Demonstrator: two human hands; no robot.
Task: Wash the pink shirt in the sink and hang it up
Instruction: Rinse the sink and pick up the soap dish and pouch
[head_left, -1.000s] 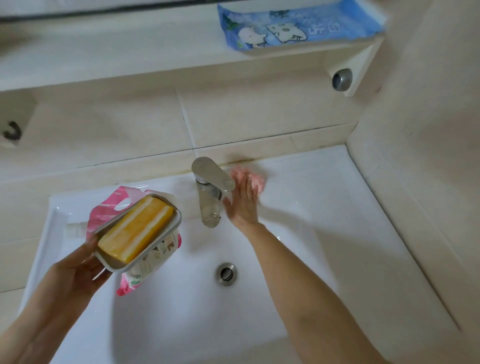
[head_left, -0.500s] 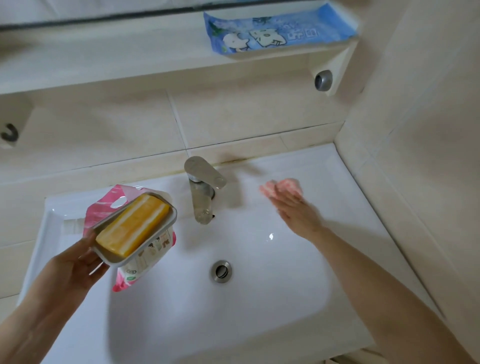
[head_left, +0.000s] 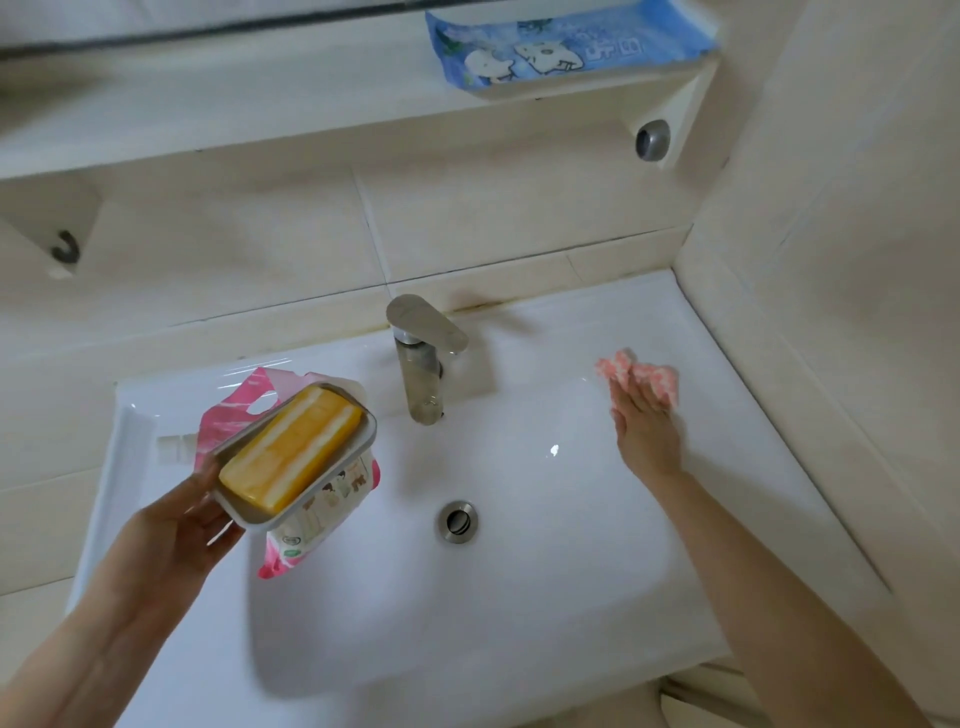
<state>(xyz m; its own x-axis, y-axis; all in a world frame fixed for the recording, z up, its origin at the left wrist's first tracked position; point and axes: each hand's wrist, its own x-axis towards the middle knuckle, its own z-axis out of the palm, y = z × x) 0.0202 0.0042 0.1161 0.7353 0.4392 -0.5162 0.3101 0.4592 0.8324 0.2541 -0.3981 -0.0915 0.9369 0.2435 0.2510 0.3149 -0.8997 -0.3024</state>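
My right hand (head_left: 647, 431) lies flat with straight fingers on a small pink patterned cloth (head_left: 661, 378), pressing it onto the right rim of the white sink (head_left: 519, 597). Only the cloth's far edge shows past my fingers. Over the sink's left side, my left hand (head_left: 171, 535) grips a white soap dish (head_left: 364, 441) holding a yellow soap bar (head_left: 291, 454), together with a pink and white pouch (head_left: 311, 527) underneath it. The dish is tilted. The basin is dry, and no water runs from the chrome faucet (head_left: 423, 358).
The drain (head_left: 457, 522) sits in the basin's middle. A blue printed pack (head_left: 561, 47) lies on the shelf above. A dark hook (head_left: 66, 247) hangs under the shelf at the left. A tiled wall (head_left: 831, 260) closes the right side.
My right hand slid the pink cloth from beside the faucet rightward along the sink's back rim to the right side. The left hand kept the soap dish nearly still.
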